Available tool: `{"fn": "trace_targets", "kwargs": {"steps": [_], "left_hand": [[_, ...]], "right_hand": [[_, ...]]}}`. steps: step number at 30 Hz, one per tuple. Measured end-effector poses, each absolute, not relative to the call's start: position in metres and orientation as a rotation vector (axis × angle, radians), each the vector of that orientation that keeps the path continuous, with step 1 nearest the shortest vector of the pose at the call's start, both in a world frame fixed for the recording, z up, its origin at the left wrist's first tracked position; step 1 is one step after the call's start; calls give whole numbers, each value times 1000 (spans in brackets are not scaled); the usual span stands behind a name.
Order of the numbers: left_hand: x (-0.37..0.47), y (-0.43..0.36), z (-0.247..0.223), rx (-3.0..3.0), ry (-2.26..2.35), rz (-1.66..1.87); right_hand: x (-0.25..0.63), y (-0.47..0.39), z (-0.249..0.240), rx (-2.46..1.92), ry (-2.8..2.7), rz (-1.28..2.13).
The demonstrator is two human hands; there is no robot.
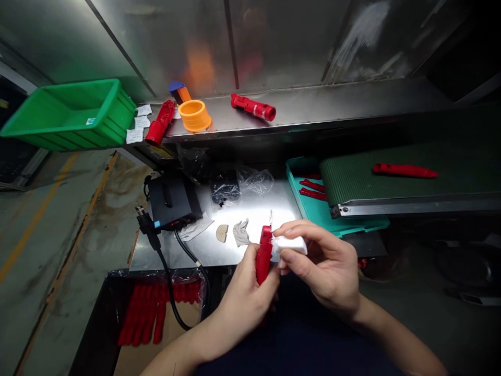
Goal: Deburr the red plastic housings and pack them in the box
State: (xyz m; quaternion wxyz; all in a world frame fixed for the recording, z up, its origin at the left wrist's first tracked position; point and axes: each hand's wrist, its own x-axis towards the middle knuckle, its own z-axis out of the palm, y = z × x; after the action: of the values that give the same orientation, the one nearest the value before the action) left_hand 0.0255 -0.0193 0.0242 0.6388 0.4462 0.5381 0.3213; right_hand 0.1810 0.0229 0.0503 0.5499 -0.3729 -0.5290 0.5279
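My left hand (250, 290) is closed around a red plastic handle-like piece (264, 256), held upright near the table's front edge. A thin pointed metal tip (271, 218) shows just above the piece; I cannot tell whether it belongs to it. Between the thumb and fingers of my right hand (329, 261) is a small white block (290, 245), its left end against or very close to the red piece. On the metal table behind lie a crumpled pale cloth scrap (241, 232) and a beige rounded pad (222, 233).
A green conveyor belt (360, 183) carries one red piece (405, 171); under its end sits a teal tray (299, 180) with red strips. A black box (172, 201) with cables stands left. Lower left, a bin (105, 313) holds red pieces. The shelf bears an orange ring (194, 116).
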Motion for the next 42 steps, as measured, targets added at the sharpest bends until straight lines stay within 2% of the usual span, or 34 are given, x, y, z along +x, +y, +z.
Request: {"fn": "trace_targets", "kwargs": {"steps": [5, 12, 20, 23, 27, 32, 36, 39, 42], "left_hand": [[26, -16, 30, 1247, 1329, 802], [25, -15, 34, 1343, 1417, 753], [25, -10, 23, 1284, 1476, 771], [23, -7, 14, 1099, 1524, 675], [24, 7, -15, 977, 1576, 584], [42, 30, -63, 1171, 1585, 350], [60, 32, -94, 1531, 1574, 301], [75, 25, -107, 1556, 1544, 254], [95, 17, -109, 1514, 1473, 205]], "right_hand": [[178, 24, 47, -979, -1385, 1207], [169, 26, 35, -1022, -1569, 874], [163, 22, 18, -1082, -1230, 1153], [173, 26, -20, -1186, -1013, 1231], [193, 60, -112, -1395, -876, 1243], [219, 89, -212, -1607, -787, 1263], [275, 18, -246, -1747, -759, 1268], [360, -55, -263, -1919, -689, 1213], [457, -88, -288, -2097, -631, 1058]]}}
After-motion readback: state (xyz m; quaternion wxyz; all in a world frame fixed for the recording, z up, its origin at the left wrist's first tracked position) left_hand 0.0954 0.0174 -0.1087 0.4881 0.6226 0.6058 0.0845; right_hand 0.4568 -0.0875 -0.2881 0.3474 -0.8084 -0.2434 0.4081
